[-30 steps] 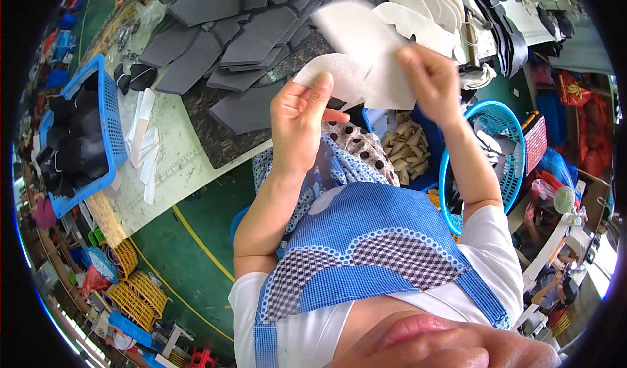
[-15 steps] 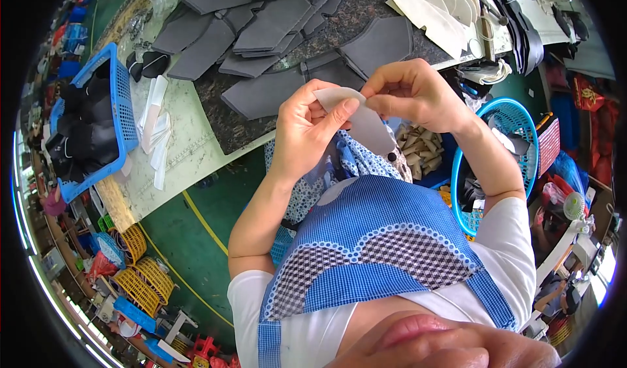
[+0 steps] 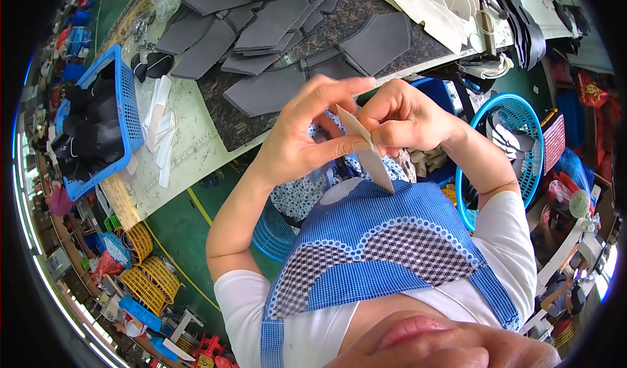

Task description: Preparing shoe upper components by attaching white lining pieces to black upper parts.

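A thin, pale beige cut piece (image 3: 377,167) is held up in front of my apron, turned nearly edge-on. The thumb of my left hand (image 3: 312,133) presses against it, while the index finger of that hand stretches out above. My right hand (image 3: 413,116) pinches the same piece near its middle with thumb and bent fingers. Just beyond my hands, dark grey cut pieces with a seam (image 3: 268,92) lie along the table edge. Whether anything small sits between my right fingertips is hidden.
Stacked dark grey pieces (image 3: 274,25) and cream pieces (image 3: 428,18) cover the dark tabletop (image 3: 219,116). A blue basket of black parts (image 3: 134,116) stands at the left, beside white strips (image 3: 159,129). At my right is a round blue basket (image 3: 535,123).
The pale piece has turned from facing me broadly to almost edge-on and come lower. My left index finger has straightened, and both hands have shifted slightly.
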Motion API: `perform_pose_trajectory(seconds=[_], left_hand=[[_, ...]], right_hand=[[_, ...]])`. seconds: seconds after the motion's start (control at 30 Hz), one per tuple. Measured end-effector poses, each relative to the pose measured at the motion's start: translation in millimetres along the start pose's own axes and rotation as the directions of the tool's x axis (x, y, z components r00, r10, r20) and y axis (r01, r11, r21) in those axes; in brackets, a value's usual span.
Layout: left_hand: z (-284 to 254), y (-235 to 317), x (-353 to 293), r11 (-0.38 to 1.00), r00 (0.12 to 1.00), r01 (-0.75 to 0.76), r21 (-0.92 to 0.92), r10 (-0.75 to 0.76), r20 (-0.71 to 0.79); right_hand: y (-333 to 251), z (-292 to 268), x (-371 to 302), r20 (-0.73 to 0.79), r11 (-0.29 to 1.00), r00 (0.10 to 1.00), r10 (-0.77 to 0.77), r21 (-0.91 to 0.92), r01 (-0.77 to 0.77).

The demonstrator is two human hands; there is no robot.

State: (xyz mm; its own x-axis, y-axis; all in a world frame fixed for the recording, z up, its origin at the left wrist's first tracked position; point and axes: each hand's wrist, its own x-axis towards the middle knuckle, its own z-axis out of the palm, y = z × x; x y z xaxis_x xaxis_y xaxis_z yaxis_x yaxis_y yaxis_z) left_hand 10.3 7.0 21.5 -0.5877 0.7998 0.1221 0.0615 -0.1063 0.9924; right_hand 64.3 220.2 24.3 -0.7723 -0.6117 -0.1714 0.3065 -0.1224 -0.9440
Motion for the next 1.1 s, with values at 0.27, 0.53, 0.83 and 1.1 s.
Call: perform_pose_trajectory(seconds=[0.27, 0.53, 0.83, 1.1], left_hand=[[8, -1, -9, 0.225, 0.706, -0.572, 0.789, 0.625, 0.333], [10, -1, 5, 0.985, 1.000, 0.002, 0.170, -0.001, -0.005], [8, -6, -5, 0.952, 0.943, 0.282, -0.118, -0.298, -0.151], [4, -2, -3, 0.941, 0.957, 0.292, -0.171, -0.286, 0.057]], right_hand=[[29, 2, -11, -0.259, 0.953, 0.965, -0.042, 0.280, 0.117], [21, 9, -18, -0.198, 0.969, 0.976, -0.094, 0.206, 0.135], [9, 0, -15, -0.371, 0.994, 0.923, -0.107, -0.029, 0.103], [-9, -6, -8, 0.004, 0.992, 1.000, 0.026, -0.122, -0.025]])
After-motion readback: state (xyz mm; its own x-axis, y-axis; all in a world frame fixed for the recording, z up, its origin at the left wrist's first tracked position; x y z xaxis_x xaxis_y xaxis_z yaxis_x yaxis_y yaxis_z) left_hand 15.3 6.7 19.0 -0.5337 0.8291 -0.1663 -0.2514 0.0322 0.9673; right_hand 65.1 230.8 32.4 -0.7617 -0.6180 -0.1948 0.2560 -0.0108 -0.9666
